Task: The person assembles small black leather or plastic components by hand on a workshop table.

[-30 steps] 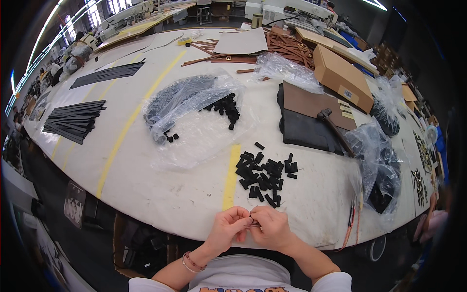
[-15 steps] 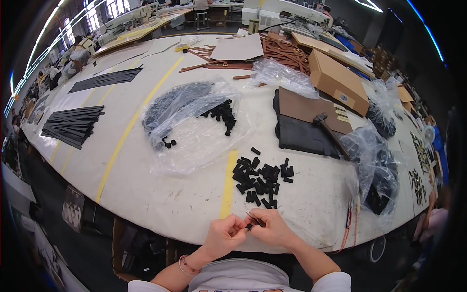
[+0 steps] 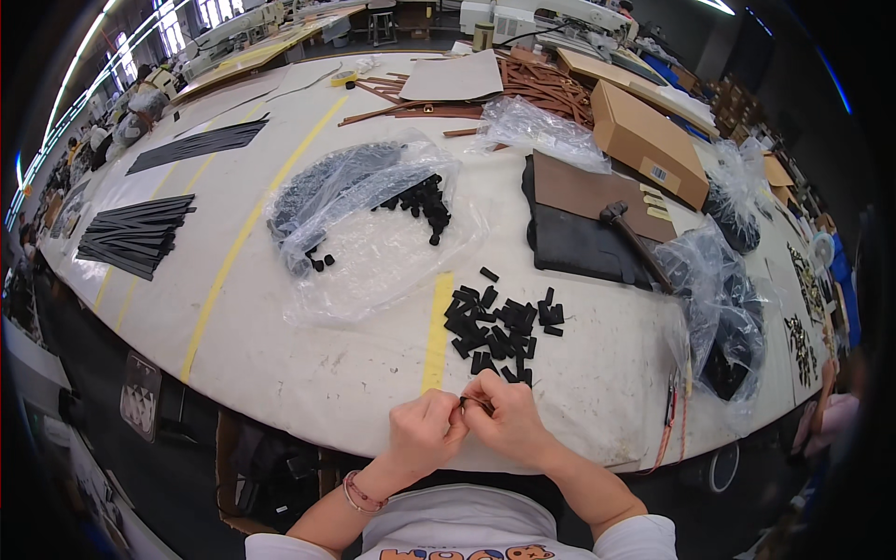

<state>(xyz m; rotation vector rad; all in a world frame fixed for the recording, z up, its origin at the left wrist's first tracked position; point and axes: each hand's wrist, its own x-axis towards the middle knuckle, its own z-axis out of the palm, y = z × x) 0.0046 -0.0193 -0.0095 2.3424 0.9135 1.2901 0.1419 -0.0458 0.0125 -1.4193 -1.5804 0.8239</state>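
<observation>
Both hands meet over the near edge of the table. My left hand (image 3: 426, 431) is closed in a pinch on a small black piece (image 3: 463, 401), mostly hidden by the fingers. My right hand (image 3: 509, 422) presses against it from the other side, fingers curled round a thin dark metal tool (image 3: 481, 403) whose kind I cannot make out. Just beyond the fingertips lies a loose pile of short black tabs (image 3: 495, 329). Farther off, an open clear plastic bag (image 3: 327, 219) holds many small black parts, some spilling from its mouth.
Bundles of black strips (image 3: 140, 233) lie at the left. To the right are a hammer (image 3: 635, 243) on a brown and black pad (image 3: 583, 247), a cardboard box (image 3: 644, 140), a plastic bag (image 3: 723, 317) and red-handled snips (image 3: 668, 411). Brown strips (image 3: 551, 89) lie at the back.
My hands have drawn closer together and rolled slightly, so the black piece and the metal tool show less. The view has shifted a little; the pile looks the same.
</observation>
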